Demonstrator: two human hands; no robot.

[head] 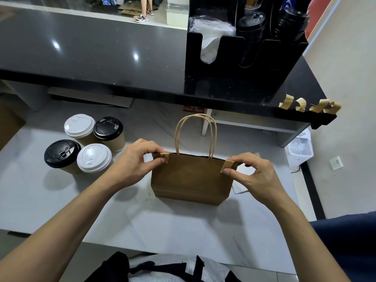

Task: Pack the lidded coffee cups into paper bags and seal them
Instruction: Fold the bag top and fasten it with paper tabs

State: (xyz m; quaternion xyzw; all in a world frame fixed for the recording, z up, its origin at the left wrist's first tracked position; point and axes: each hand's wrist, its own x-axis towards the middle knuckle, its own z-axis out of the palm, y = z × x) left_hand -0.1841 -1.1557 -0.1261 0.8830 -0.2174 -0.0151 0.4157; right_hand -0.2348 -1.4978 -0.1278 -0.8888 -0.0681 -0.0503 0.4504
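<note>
We are standing at the near edge of the bench (61,204), a pale marbled top, with dark clothing showing just below it. We are holding the paper bag (189,178) upright near the middle of the bench, mouth closed, twin handles sticking up. Our left hand (132,161) is pinching a strip of tape (161,156) at the bag's top left corner, thumb and forefinger curled tight on it. Our right hand (256,174) is doing the same with a second tape strip (227,165) at the top right corner, fingers curled and pressing it down. We are judging this as the sealing step: a strip at each end is keeping the mouth flat, and gripping both corners is steadying the bag. We cannot tell what is inside.

Four lidded coffee cups (83,143) are waiting toward the left edge, clustered and touching, two with white lids, two with black, so more packing is likely left.

Farther back, a dark raised counter (97,51) is running across, carrying a black organiser (240,64) stocked with lids and plastic. Spare tape pieces (309,105) are hanging off the counter's right front edge, pre-cut for quick grabbing. A beige wall with a socket is closing the right side.
</note>
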